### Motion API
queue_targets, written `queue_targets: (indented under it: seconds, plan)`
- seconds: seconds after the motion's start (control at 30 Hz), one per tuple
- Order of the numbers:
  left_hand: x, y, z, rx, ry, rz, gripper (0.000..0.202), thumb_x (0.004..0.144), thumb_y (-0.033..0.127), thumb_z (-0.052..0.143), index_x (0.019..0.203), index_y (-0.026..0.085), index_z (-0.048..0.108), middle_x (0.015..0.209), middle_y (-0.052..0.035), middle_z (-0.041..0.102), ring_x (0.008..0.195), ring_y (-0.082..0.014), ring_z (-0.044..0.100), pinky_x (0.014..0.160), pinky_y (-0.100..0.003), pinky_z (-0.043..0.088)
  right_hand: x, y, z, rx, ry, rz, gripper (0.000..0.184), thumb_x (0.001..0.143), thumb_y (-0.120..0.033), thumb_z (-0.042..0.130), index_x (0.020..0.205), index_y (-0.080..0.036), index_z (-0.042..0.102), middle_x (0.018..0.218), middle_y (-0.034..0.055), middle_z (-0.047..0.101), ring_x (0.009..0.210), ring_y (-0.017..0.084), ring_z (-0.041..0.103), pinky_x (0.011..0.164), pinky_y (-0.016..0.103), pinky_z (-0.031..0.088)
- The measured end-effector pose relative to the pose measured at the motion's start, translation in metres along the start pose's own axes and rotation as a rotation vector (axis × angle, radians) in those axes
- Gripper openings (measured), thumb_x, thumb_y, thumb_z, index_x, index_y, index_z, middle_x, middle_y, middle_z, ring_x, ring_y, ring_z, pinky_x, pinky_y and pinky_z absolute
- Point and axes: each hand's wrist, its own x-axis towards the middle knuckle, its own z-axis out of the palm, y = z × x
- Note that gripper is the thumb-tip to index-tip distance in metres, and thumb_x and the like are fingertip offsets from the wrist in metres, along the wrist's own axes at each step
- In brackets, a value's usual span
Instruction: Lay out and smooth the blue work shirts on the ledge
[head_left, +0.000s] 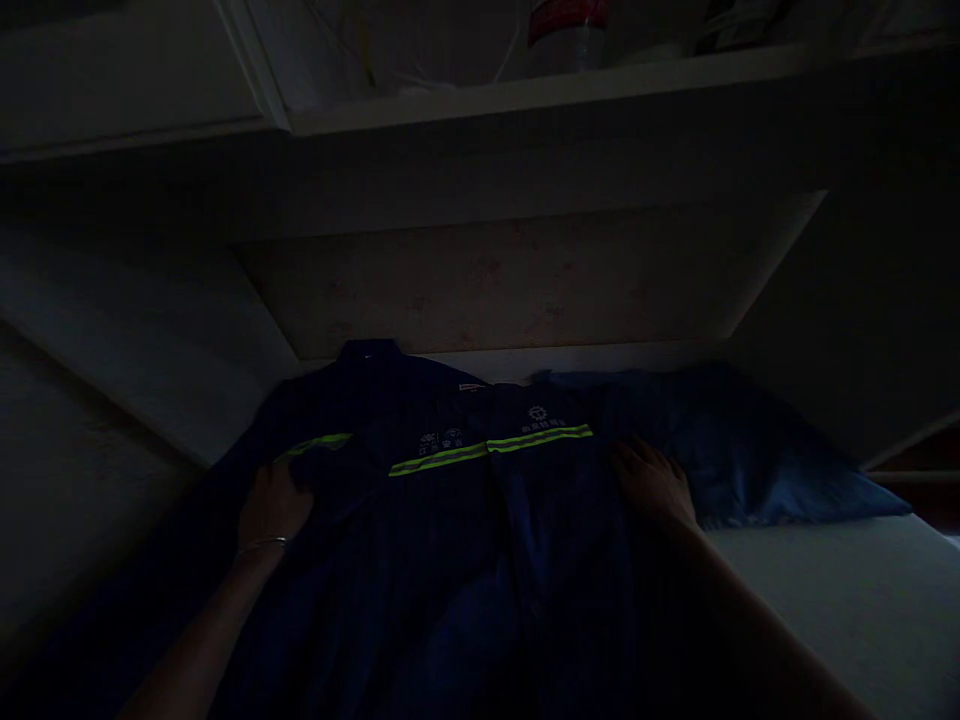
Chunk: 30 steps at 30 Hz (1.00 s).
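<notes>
A dark blue work jacket [450, 540] lies front side up before me, with yellow-green reflective stripes and pale printing across its chest. Under it to the left is a second dark blue garment [375, 385], its collar showing at the back. My left hand [274, 505], with a thin bracelet at the wrist, is closed on the jacket's sleeve at the left, beside a stripe. On the jacket's right side, near the shoulder, my right hand [656, 482] rests palm down with its fingers apart. Dim light hides the fingertips and the lower fabric.
A blue satiny pillow [757, 450] lies to the right on a pale bed surface [840, 590]. Overhead runs a shelf edge [525, 98] with a red-labelled bottle [568, 25] on it. A patterned back panel [487, 285] and side walls enclose the space.
</notes>
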Motion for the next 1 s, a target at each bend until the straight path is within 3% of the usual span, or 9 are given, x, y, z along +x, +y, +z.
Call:
queue_targets:
  seconds: [0.17,0.27,0.33,0.43,0.6,0.7,0.8,0.9,1.0]
  plan:
    - [-0.016,0.111,-0.019,-0.283,0.126,0.361,0.037,0.092,0.027,0.038,0.121,0.016,0.058,0.13,-0.0119,0.057,0.123,-0.023,0.053,0.109,-0.038,0.04,0.001,0.0,-0.001,0.02,0.004,0.002,0.048,0.099,-0.048,0.03,0.139,-0.031,0.051,0.148,0.0063,0.044,0.136,0.025,0.039,0.112,0.049,0.026]
    - [-0.03,0.166,-0.004,-0.32,0.046,0.468,0.044,0.096,0.037,0.035,0.13,0.015,0.055,0.143,-0.013,0.05,0.131,-0.0237,0.046,0.111,-0.041,0.038,0.001,-0.001,-0.003,0.023,-0.004,0.002,0.048,0.099,-0.048,0.03,0.139,-0.03,0.05,0.149,0.0061,0.044,0.136,0.025,0.039,0.112,0.049,0.026]
    - [-0.042,0.188,0.014,-0.278,-0.04,0.482,0.048,0.097,0.04,0.034,0.135,0.017,0.052,0.148,-0.0126,0.046,0.135,-0.0258,0.042,0.112,-0.048,0.035,0.001,-0.001,-0.003,0.022,-0.02,0.007,0.048,0.099,-0.047,0.03,0.139,-0.031,0.049,0.148,0.0058,0.044,0.136,0.025,0.039,0.112,0.049,0.026]
    - [-0.058,0.2,0.04,-0.214,-0.106,0.469,0.049,0.098,0.042,0.031,0.139,0.023,0.048,0.152,-0.0095,0.042,0.14,-0.0278,0.037,0.113,-0.058,0.027,0.002,0.0,-0.002,0.014,-0.043,0.014,0.047,0.099,-0.046,0.031,0.14,-0.031,0.048,0.148,0.0057,0.044,0.136,0.026,0.039,0.112,0.05,0.026]
    - [-0.063,0.197,0.051,-0.214,-0.132,0.475,0.049,0.098,0.043,0.029,0.141,0.027,0.046,0.153,-0.0066,0.039,0.141,-0.0259,0.035,0.114,-0.057,0.025,0.024,-0.024,-0.023,0.092,-0.053,0.119,0.042,0.095,-0.042,0.04,0.131,-0.028,0.055,0.141,0.0085,0.05,0.128,0.032,0.046,0.105,0.06,0.032]
    - [-0.061,0.196,0.049,-0.235,-0.142,0.464,0.048,0.097,0.044,0.03,0.14,0.029,0.047,0.153,-0.0049,0.041,0.14,-0.0252,0.037,0.115,-0.056,0.025,0.06,-0.072,-0.048,0.227,0.06,-0.043,0.037,0.093,-0.036,0.045,0.126,-0.024,0.057,0.135,0.0104,0.054,0.123,0.028,0.051,0.106,0.048,0.036]
    - [-0.06,0.197,0.049,-0.247,-0.141,0.462,0.048,0.097,0.042,0.031,0.14,0.029,0.047,0.153,-0.0047,0.041,0.14,-0.0254,0.037,0.115,-0.056,0.023,0.106,-0.133,-0.063,0.321,0.031,-0.23,0.04,0.095,-0.034,0.043,0.132,-0.019,0.052,0.138,0.0117,0.053,0.129,0.024,0.045,0.109,0.039,0.033]
    - [-0.06,0.197,0.048,-0.267,-0.154,0.45,0.048,0.097,0.041,0.031,0.14,0.028,0.048,0.152,-0.0057,0.041,0.14,-0.0267,0.036,0.114,-0.058,0.024,0.146,-0.181,-0.061,0.307,-0.096,-0.253,0.047,0.093,-0.042,0.048,0.133,-0.016,0.052,0.141,0.0157,0.051,0.132,0.03,0.043,0.11,0.047,0.03]
    - [-0.061,0.196,0.048,-0.307,-0.157,0.437,0.047,0.097,0.041,0.032,0.14,0.03,0.048,0.152,-0.0049,0.041,0.14,-0.0275,0.036,0.113,-0.059,0.025,0.174,-0.208,-0.051,0.292,-0.325,-0.292,0.046,0.078,-0.047,0.07,0.112,-0.016,0.068,0.119,0.0156,0.067,0.116,0.033,0.058,0.1,0.044,0.042]
